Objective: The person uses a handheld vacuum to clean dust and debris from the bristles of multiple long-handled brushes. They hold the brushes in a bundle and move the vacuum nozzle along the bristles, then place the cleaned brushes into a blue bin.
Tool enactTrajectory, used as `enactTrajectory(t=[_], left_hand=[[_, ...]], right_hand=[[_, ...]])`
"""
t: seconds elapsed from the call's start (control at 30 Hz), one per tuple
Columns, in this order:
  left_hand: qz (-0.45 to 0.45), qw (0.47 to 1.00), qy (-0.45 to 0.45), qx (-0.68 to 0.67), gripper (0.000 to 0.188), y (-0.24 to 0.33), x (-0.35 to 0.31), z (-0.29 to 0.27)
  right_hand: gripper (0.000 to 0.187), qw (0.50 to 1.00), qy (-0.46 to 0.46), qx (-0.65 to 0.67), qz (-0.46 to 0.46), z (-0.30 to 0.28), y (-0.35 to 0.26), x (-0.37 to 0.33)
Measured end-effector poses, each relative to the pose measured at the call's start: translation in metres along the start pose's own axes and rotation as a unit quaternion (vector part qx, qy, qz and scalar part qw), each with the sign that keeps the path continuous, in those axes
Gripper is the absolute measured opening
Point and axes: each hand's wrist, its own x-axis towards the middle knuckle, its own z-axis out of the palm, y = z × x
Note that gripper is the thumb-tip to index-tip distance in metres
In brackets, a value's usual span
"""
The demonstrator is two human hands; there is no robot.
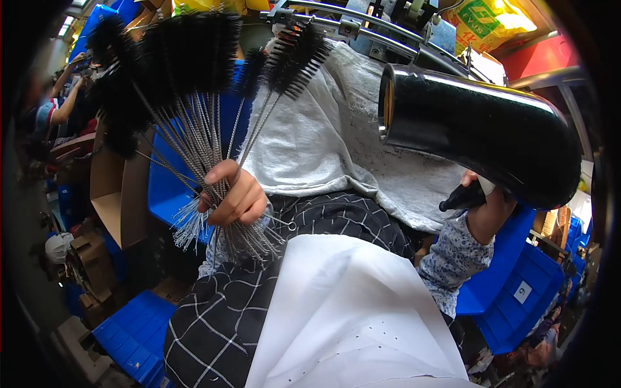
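Observation:
A thick bundle of twisted-wire brushes [210,123] with black bristle heads stands fanned out on my left. My left hand [238,194] is closed round their wire stems, with the bristles up and the looped ends hanging below the fist. On the right I hold what looks like a black hair dryer [479,123], its wide round mouth turned left toward the brushes. My right hand [495,210] is mostly hidden beneath its glossy barrel, closed on the grip. A small black tapered piece [460,198] sticks out beside that hand.
A grey-white cloth [304,145] covers the area ahead of my lap, with a metal machine [388,29] behind it. Blue bins [139,336] stand at both sides. An open cardboard box [119,194] is at left; another person's arm [63,107] shows at far left.

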Motion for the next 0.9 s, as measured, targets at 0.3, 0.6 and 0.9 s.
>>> enactTrajectory(t=[0.3,0.6,0.9], left_hand=[[0.002,0.853,0.405,0.329,0.083,0.027,-0.013,0.041],[0.166,0.986,0.019,0.025,0.064,0.007,0.002,0.025],[-0.001,0.999,0.018,-0.032,0.058,0.005,0.002,0.022]], right_hand=[[0.02,0.996,0.044,-0.075,-0.03,-0.002,-0.001,-0.007],[0.022,0.998,0.023,0.029,0.049,0.0,0.002,-0.011],[0.023,0.999,-0.008,0.03,0.014,0.004,-0.007,-0.012]])
